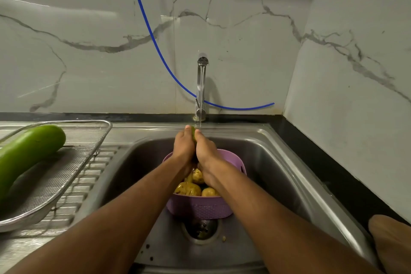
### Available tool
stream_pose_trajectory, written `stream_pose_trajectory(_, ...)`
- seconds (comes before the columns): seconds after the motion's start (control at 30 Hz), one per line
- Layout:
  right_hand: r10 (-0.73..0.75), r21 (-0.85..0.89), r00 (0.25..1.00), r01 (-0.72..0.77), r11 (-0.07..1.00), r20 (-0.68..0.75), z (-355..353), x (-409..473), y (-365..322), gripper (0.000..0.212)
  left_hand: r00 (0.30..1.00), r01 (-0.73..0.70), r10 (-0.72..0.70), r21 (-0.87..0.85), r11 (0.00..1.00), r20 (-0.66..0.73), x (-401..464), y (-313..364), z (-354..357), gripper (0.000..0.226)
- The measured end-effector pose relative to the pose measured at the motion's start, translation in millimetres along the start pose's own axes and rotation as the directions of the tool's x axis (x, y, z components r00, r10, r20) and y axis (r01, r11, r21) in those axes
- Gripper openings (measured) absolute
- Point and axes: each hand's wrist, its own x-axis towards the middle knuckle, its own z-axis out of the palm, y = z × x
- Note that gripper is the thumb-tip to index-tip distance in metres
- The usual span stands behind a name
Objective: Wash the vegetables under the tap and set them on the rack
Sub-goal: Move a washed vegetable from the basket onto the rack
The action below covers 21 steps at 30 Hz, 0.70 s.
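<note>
My left hand [183, 147] and my right hand [205, 149] are pressed together around a small green vegetable [193, 133], of which only a sliver shows between the fingers. They hold it under the thin stream from the steel tap [201, 87]. Below my wrists a purple basket [200, 207] stands in the steel sink [278, 162] and holds several wet potatoes [189, 188]. A large green gourd [26, 153] lies in the wire mesh rack [73, 162] on the drainboard to the left.
A blue hose [153, 38] hangs down the marble wall and runs behind the tap. The sink drain [201, 228] sits just in front of the basket. A black counter strip [329, 162] borders the sink on the right. A foot [391, 242] shows at bottom right.
</note>
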Motion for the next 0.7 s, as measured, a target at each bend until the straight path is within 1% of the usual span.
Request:
stream_pose_trajectory(0.03, 0.039, 0.030, 0.999, -0.038, 0.999, -0.014, -1.0, 1.7, 3.2, 0.048, 1.000, -0.009, 0.009, -0.017, 1.000, -0.003, -1.6, 0.0, -0.1, 0.036)
stream_pose_trajectory(0.13, 0.148, 0.080, 0.985, -0.142, 0.987, -0.086, -3.5, 22.9, 23.0, 0.037, 0.998, -0.059, 0.055, 0.084, 0.995, 0.042, -6.8, 1.1, 5.2, 0.027)
stream_pose_trajectory(0.2, 0.147, 0.037, 0.985, -0.144, 0.989, -0.088, -9.6, 30.2, 29.1, 0.037, 0.993, -0.075, 0.058, 0.173, 0.982, 0.102, -9.4, 1.8, 8.8, 0.024)
stream_pose_trajectory(0.27, 0.116, 0.009, 0.977, -0.116, 0.993, -0.180, -18.7, 22.9, 22.1, 0.034, 0.985, -0.081, 0.041, 0.247, 0.966, 0.165, -9.6, 0.5, 11.0, 0.024)
stream_pose_trajectory(0.33, 0.134, -0.037, 0.944, -0.152, 0.988, -0.301, -27.5, 10.8, 13.2, 0.037, 0.979, -0.116, 0.056, 0.311, 0.943, 0.197, -9.8, -0.6, 11.8, 0.027)
stream_pose_trajectory(0.37, 0.132, -0.059, 0.935, -0.160, 0.985, -0.328, -33.5, 11.0, 15.0, 0.039, 0.977, -0.135, 0.072, 0.317, 0.939, 0.202, -10.1, -1.1, 12.5, 0.028)
stream_pose_trajectory(0.43, 0.078, -0.104, 0.948, -0.115, 0.988, -0.308, -29.3, 10.2, 16.0, 0.039, 0.976, -0.157, 0.099, 0.305, 0.940, 0.196, -10.0, -0.9, 12.6, 0.027)
stream_pose_trajectory(0.5, 0.017, -0.135, 0.968, -0.053, 0.989, -0.249, -25.2, 14.9, 20.4, 0.041, 0.978, -0.176, 0.131, 0.312, 0.934, 0.159, -8.7, 0.3, 10.6, 0.024)
stream_pose_trajectory(0.53, 0.007, -0.157, 0.973, -0.044, 0.987, -0.231, -24.4, 13.6, 19.0, 0.042, 0.978, -0.197, 0.159, 0.330, 0.923, 0.138, -8.1, 1.9, 9.7, 0.022)
stream_pose_trajectory(0.57, 0.000, -0.211, 0.973, -0.050, 0.976, -0.231, -24.6, 12.3, 17.4, 0.042, 0.973, -0.226, 0.195, 0.352, 0.908, 0.122, -6.0, 2.9, 7.9, 0.021)
stream_pose_trajectory(0.63, -0.096, -0.369, 0.967, 0.002, 0.929, -0.236, -27.9, 12.0, 16.0, 0.044, 0.964, -0.266, 0.247, 0.372, 0.889, 0.097, -2.1, 3.9, 4.6, 0.025)
stream_pose_trajectory(0.7, -0.216, -0.543, 0.952, 0.066, 0.837, -0.218, -27.9, 5.2, 13.2, 0.047, 0.970, -0.241, 0.238, 0.329, 0.913, 0.052, 0.4, 6.2, 2.7, 0.034)
